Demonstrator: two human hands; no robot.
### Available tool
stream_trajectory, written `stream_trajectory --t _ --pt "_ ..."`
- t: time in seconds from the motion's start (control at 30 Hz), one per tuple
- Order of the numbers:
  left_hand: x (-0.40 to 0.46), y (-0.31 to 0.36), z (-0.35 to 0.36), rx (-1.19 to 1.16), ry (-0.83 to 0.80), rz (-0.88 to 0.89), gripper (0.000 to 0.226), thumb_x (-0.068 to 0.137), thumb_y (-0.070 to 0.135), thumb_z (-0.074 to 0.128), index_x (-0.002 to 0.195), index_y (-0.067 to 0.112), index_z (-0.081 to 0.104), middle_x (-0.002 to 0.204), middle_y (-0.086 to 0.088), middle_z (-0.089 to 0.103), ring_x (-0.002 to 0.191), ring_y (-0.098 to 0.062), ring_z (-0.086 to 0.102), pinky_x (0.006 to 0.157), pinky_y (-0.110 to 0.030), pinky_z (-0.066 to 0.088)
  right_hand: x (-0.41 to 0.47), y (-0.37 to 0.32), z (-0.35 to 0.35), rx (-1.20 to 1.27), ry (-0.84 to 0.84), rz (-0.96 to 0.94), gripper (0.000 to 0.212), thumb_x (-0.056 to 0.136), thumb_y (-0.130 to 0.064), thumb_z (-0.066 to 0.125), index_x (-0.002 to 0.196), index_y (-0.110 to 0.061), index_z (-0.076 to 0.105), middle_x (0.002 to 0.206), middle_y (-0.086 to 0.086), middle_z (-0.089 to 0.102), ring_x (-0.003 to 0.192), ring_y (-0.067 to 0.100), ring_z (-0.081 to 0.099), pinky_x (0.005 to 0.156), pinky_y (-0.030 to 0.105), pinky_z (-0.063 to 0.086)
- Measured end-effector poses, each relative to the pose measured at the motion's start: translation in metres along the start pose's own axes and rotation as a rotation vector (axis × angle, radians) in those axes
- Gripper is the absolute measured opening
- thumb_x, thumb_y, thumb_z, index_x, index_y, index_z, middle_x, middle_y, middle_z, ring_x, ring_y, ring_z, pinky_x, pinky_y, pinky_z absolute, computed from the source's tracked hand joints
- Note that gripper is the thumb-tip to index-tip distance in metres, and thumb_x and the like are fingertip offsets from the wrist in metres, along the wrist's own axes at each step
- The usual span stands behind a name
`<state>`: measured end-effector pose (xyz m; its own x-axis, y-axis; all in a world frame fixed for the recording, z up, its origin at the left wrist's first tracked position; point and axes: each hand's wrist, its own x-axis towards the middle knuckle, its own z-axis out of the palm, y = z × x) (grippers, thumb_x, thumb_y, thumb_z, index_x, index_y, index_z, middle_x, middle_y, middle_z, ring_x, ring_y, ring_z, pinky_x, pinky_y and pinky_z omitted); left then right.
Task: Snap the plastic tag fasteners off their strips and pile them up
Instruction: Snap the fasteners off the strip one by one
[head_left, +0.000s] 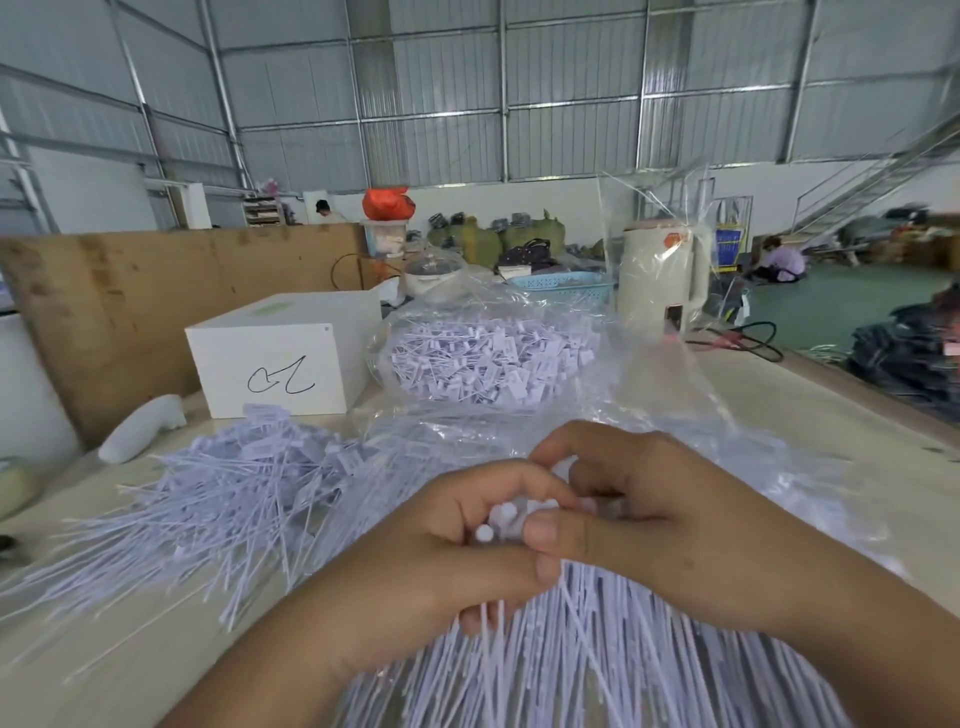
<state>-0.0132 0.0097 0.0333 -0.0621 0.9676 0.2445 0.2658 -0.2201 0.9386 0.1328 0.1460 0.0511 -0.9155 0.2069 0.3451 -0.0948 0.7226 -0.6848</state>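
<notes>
My left hand and my right hand meet at the middle of the view, both curled round the heads of a bundle of white plastic tag fasteners. The bundle's thin tails fan down toward me over my wrists. A loose pile of white fasteners lies spread on the table to the left of my left hand. Beyond my hands an open clear plastic bag holds many more fasteners. The fastener heads between my fingers are partly hidden and blurred.
A white box with a black scribble stands at the back left, a white bottle-like object beside it. A cream kettle and a blue basket stand farther back. Brown board walls the left side. The table edge runs along the right.
</notes>
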Motion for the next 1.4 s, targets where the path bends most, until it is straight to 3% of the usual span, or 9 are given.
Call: stream_trajectory --t 0.13,0.3,0.6,0.77,0.83,0.93,1.03,1.2,1.4 --pt "-0.003 0.004 -0.009 -0.047 0.082 0.023 0.014 0.071 0.029 0.074 0.07 0.021 0.063 0.05 0.004 0.048 0.044 -0.01 0.043 0.05 -0.025 0.031 0.0 0.002 -0.015 -0.192 0.019 0.043 0.062 0.072 -0.077 0.052 0.069 -0.015 0.056 0.06 0.003 0.046 0.054 0.016 0.044 0.054 0.037 0.035" --pt "-0.005 0.004 -0.013 0.033 0.072 0.009 0.02 0.063 0.031 0.078 0.058 0.027 0.059 0.053 0.009 0.043 0.047 -0.007 0.038 0.048 -0.019 0.031 -0.001 0.004 -0.012 0.021 -0.045 0.071 0.047 0.077 -0.047 0.069 0.058 -0.009 0.049 0.053 -0.005 0.032 0.047 0.01 0.031 0.048 0.025 0.025" --pt "0.007 0.003 0.015 0.039 0.575 0.257 0.039 0.063 0.031 0.077 0.051 0.027 0.04 0.051 0.014 0.029 0.045 -0.006 0.024 0.044 -0.013 0.026 0.006 -0.012 0.017 0.121 0.369 0.022 0.037 0.083 -0.036 0.066 0.056 -0.018 0.051 0.046 -0.009 0.031 0.043 0.008 0.027 0.043 0.018 0.023" --pt "0.007 0.0 0.012 -0.113 0.766 0.215 0.04 0.066 0.022 0.075 0.052 0.024 0.038 0.051 0.007 0.028 0.046 -0.015 0.028 0.047 -0.023 0.029 0.004 -0.017 0.002 0.231 0.678 0.095 0.044 0.074 -0.053 0.056 0.062 -0.011 0.059 0.048 0.004 0.041 0.038 0.013 0.034 0.037 0.014 0.033" --pt "0.006 0.0 0.003 -0.192 0.712 0.185 0.037 0.067 0.018 0.075 0.053 0.022 0.04 0.052 0.007 0.031 0.043 -0.012 0.029 0.046 -0.022 0.029 0.001 -0.014 -0.012 0.219 0.642 0.108 0.051 0.074 -0.056 0.063 0.061 -0.008 0.054 0.053 0.01 0.044 0.043 0.016 0.039 0.043 0.022 0.037" --pt "0.004 -0.002 0.0 -0.178 0.493 0.142 0.026 0.06 0.021 0.081 0.059 0.024 0.054 0.054 0.011 0.046 0.041 -0.006 0.039 0.044 -0.021 0.034 0.002 -0.011 -0.013 0.215 0.278 0.065 0.038 0.073 -0.049 0.07 0.064 -0.014 0.06 0.054 0.006 0.046 0.042 0.007 0.04 0.044 0.015 0.035" --pt "0.003 -0.002 0.003 -0.181 0.238 0.14 0.024 0.064 0.022 0.075 0.086 0.029 0.072 0.07 0.007 0.06 0.044 -0.004 0.049 0.046 -0.019 0.04 0.002 -0.005 -0.008 0.264 0.036 0.031 0.027 0.072 -0.044 0.07 0.08 -0.018 0.064 0.059 -0.007 0.048 0.051 0.007 0.042 0.052 0.018 0.035" --pt "0.0 0.001 0.002 -0.164 0.019 0.097 0.036 0.076 0.016 0.066 0.11 0.026 0.071 0.064 0.011 0.059 0.044 -0.002 0.047 0.052 -0.024 0.034 0.002 -0.002 -0.008 0.318 -0.025 -0.006 0.026 0.073 -0.038 0.077 0.09 -0.022 0.066 0.064 -0.003 0.06 0.059 0.007 0.052 0.058 0.017 0.038" --pt "-0.001 0.003 0.0 -0.024 0.03 0.051 0.024 0.075 0.023 0.068 0.099 0.028 0.07 0.062 0.01 0.054 0.049 -0.007 0.045 0.054 -0.028 0.036 0.003 0.001 -0.001 0.365 -0.049 -0.008 0.033 0.072 -0.038 0.076 0.094 -0.016 0.066 0.086 0.026 0.067 0.077 0.043 0.061 0.071 0.052 0.047"
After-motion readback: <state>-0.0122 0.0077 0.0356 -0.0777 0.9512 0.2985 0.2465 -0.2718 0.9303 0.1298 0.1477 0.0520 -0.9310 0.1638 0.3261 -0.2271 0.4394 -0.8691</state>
